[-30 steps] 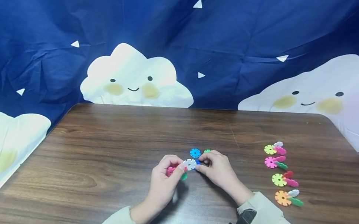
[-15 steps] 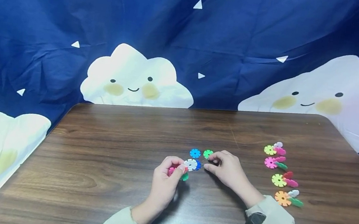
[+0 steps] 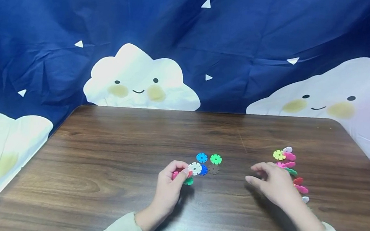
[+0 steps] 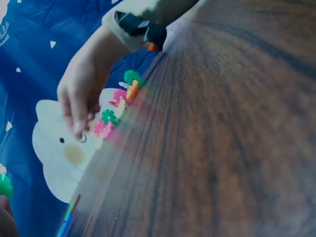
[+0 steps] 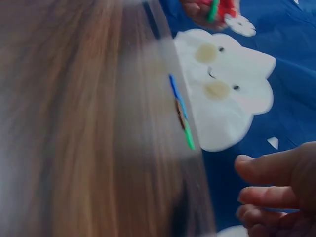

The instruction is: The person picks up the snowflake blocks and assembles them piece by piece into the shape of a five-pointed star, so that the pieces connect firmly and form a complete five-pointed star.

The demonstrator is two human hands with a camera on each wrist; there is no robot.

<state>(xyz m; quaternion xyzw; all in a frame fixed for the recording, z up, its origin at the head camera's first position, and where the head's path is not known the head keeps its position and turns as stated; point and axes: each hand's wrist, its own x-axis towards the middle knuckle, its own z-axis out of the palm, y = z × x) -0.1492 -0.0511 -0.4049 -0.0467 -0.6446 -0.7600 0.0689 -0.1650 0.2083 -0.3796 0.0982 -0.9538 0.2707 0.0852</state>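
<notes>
My left hand (image 3: 169, 185) pinches a small cluster of joined plastic snowflake discs between thumb and fingers. A white disc (image 3: 194, 168), a green disc (image 3: 189, 181) and bits of red and pink stick out past its fingertips. Off to the right, my right hand (image 3: 277, 184) hovers over the table with fingers loosely bent and nothing in them; the right wrist view shows bare fingertips (image 5: 247, 165). Between the hands lie loose discs: light blue (image 3: 202, 157), bright green (image 3: 215, 159), brown (image 3: 213, 169), and dark blue (image 3: 203, 170), partly covered by the white one.
Several joined disc clusters stand in a column at the right, among them a yellow, pink and white cluster (image 3: 279, 155). My right hand and forearm partly hide the nearer ones. The wooden table (image 3: 117, 134) ends at a blue cloud-print curtain (image 3: 233, 29).
My right hand has drawn away to the right from the loose discs, baring the green and brown ones, and now overlaps the cluster column. The left hand stays nearly still with its cluster.
</notes>
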